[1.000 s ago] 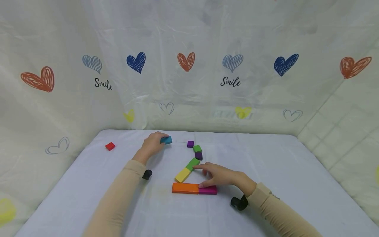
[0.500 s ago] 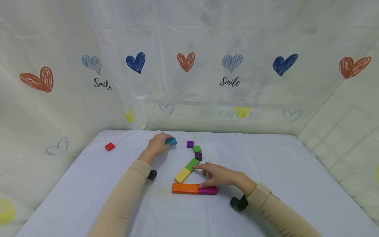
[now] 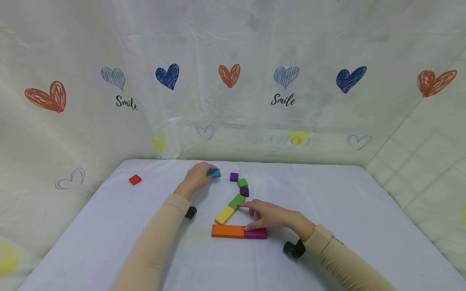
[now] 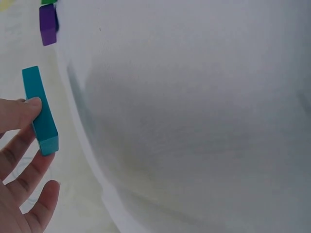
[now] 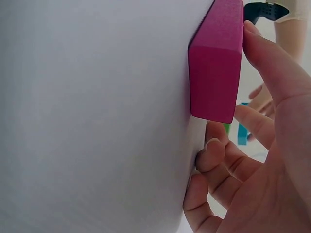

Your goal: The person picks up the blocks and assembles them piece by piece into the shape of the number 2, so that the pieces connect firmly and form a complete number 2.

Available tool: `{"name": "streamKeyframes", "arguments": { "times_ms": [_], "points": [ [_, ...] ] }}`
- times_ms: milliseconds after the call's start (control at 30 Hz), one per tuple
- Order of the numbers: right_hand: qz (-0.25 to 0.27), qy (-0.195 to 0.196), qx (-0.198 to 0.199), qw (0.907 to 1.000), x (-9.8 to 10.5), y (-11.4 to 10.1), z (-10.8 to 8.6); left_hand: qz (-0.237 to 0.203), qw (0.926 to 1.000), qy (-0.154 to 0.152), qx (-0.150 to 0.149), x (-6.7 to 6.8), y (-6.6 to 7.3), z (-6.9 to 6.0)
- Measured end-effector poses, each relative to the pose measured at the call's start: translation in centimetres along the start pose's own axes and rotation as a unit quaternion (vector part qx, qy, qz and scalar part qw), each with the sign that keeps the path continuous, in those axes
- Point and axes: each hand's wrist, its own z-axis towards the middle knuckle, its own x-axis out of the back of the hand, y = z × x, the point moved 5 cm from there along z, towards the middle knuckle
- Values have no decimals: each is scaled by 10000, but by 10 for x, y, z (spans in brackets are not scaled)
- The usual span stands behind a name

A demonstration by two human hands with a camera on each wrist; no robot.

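In the head view, my left hand [image 3: 195,178] pinches a blue rectangular block [image 3: 215,173] above the far part of the table. The left wrist view shows the thumb on one face of this block [image 4: 40,104] and fingers behind it. My right hand [image 3: 271,215] rests over the front row, its thumb touching the magenta block [image 3: 256,234] near where it meets the orange block [image 3: 227,231]. Its index finger reaches to the green rectangular block [image 3: 236,201], which lies end to end with a yellow block [image 3: 224,215]. The other right fingers rest on the cloth.
Behind the green rectangle, a dark purple block [image 3: 244,191], a small green block [image 3: 242,183] and a purple block [image 3: 234,177] form a curved line. A red block [image 3: 135,180] lies alone at the far left of the white-covered table [image 3: 320,202].
My left hand has moved to the right with the blue block, bringing it closer to the purple block. The right hand and the laid-out blocks have stayed put.
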Motion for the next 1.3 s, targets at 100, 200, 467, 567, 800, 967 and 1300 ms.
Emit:
{"name": "streamKeyframes", "arguments": {
  "times_ms": [100, 200, 467, 567, 800, 967, 1300],
  "points": [
    [4, -2, -2, 10000, 0, 1, 0, 2, 10000, -15, 9, -3, 1, 2],
    [-4, -7, -9, 10000, -1, 1, 0, 0, 10000, -65, 43, -5, 3, 3],
    [-12, 18, 16, 10000, 2, -1, -2, -83, 9997, -215, 127, -2, 9, 9],
    [3, 9, 26, 10000, 3, -1, -1, -113, 9994, -267, 163, -1, 10, 11],
    [22, 7, 55, 10000, 2, -2, -1, -82, 9994, -326, 119, -5, 10, 15],
    [36, 4, 52, 10000, 1, -2, 0, -35, 9992, -366, 133, -10, 11, 18],
    [-33, -33, 36, 10000, 1, -2, 2, 121, 9987, -438, 216, -15, 12, 16]
  ]
}}
